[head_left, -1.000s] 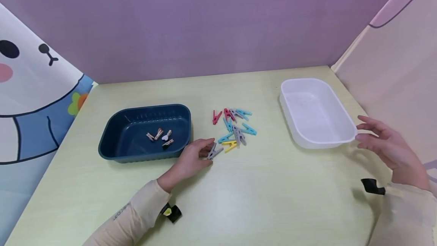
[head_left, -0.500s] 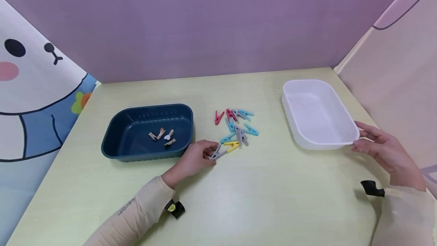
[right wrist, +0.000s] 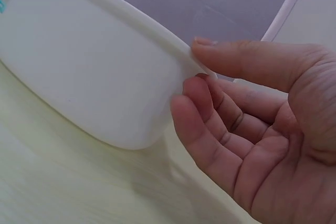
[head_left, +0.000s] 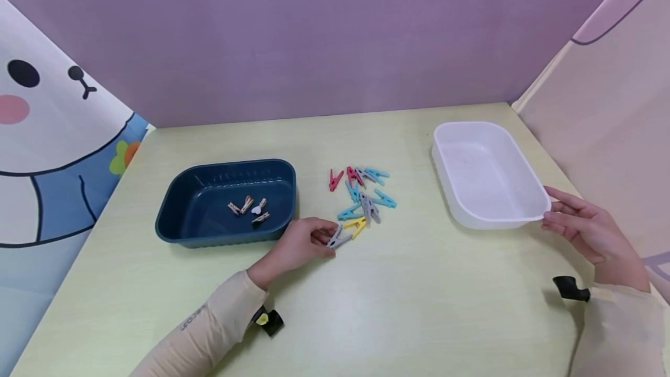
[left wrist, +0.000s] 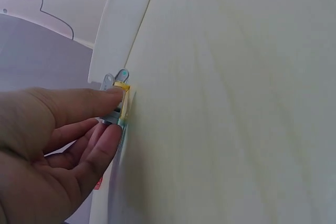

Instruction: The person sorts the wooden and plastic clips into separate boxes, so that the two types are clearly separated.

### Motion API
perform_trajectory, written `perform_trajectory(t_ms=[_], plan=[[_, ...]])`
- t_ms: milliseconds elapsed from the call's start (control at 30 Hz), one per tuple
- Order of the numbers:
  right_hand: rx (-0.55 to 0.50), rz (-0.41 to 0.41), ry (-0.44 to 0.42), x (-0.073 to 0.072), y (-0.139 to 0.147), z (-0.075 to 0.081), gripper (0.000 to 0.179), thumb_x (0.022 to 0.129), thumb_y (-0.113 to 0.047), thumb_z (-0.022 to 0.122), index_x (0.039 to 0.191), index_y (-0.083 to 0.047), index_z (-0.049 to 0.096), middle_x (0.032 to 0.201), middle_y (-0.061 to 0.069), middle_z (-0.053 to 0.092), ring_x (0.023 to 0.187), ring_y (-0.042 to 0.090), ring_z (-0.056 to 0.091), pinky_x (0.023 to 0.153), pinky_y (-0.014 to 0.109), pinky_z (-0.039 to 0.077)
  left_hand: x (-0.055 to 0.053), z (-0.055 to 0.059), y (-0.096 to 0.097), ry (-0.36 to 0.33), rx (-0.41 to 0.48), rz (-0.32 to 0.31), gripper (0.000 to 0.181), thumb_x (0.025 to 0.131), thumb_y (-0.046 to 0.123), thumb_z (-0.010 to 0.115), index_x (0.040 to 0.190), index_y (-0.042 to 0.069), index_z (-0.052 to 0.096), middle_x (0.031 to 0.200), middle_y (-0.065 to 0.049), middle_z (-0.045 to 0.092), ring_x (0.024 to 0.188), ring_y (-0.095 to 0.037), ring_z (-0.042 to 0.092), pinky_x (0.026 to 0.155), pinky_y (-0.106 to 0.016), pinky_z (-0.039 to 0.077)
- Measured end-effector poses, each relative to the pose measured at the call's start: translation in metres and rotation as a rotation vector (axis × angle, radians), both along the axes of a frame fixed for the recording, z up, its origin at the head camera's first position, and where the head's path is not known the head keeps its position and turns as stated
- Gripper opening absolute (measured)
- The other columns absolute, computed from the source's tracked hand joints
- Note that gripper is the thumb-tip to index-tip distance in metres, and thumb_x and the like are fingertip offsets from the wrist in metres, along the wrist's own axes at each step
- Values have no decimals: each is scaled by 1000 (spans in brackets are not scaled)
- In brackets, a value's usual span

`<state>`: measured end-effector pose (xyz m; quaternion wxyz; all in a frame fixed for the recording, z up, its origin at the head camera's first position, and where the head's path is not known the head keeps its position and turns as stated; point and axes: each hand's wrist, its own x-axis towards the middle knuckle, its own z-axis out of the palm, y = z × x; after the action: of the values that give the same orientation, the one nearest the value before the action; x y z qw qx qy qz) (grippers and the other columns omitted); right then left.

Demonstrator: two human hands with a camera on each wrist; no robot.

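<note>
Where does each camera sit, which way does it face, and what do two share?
Head: on the head, facing forward and down at the table, dark blue tub and clothespins; left hand, right hand and sleeves show.
Left wrist: on that wrist, facing low across the table, image tipped sideways; shows the left hand pinching a gray clothespin.
Right wrist: on that wrist, facing the white tub; shows the right hand.
Head and right wrist share the right hand gripping the white tub.

Small dark lettering marks your left sleeve, lower left of the frame, too blurred to read.
</note>
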<state>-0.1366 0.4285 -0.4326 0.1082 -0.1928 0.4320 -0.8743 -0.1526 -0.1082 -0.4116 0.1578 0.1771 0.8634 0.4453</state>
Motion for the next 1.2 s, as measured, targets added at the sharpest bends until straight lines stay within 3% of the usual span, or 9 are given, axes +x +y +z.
perform_trajectory(t_ms=[333, 467, 600, 800, 1200], plan=[[-82, 46, -15, 0, 0, -1, 52, 97, 24, 21, 140, 11, 49, 117, 29, 64, 105, 37, 67, 91, 40, 53, -1, 13, 6, -48, 145, -11, 43, 81, -1, 80, 123, -3, 68, 112, -13, 70, 90, -19, 68, 76, -27, 57], [-96, 46, -15, 0, -2, 0, 52, 97, 25, 21, 139, 11, 49, 117, 30, 64, 105, 38, 67, 92, 40, 53, -6, 22, 14, -26, 159, -11, 43, 82, 3, 81, 123, -2, 68, 113, -12, 70, 90, -18, 68, 77, -27, 57], [-114, 51, -14, 0, -4, 0, 52, 97, 25, 21, 139, 12, 49, 118, 31, 63, 105, 38, 67, 92, 40, 53, -13, 32, 26, -3, 173, -13, 46, 81, 4, 82, 125, 1, 68, 112, -10, 70, 89, -17, 68, 77, -27, 57], [-123, 55, -20, 2, -6, 0, 51, 98, 24, 21, 138, 12, 50, 118, 31, 64, 105, 38, 67, 92, 40, 53, -24, 45, 48, 43, 257, -57, 48, 80, -1, 82, 125, -2, 67, 109, -13, 70, 90, -19, 68, 78, -26, 57], [-122, 56, 8, 2, -6, -1, 51, 98, 24, 22, 139, 12, 49, 118, 32, 63, 104, 38, 67, 91, 39, 54, -42, 69, 96, 14, 305, -50, 50, 81, 4, 83, 128, 5, 67, 116, -6, 70, 94, -14, 68, 77, -25, 58]])
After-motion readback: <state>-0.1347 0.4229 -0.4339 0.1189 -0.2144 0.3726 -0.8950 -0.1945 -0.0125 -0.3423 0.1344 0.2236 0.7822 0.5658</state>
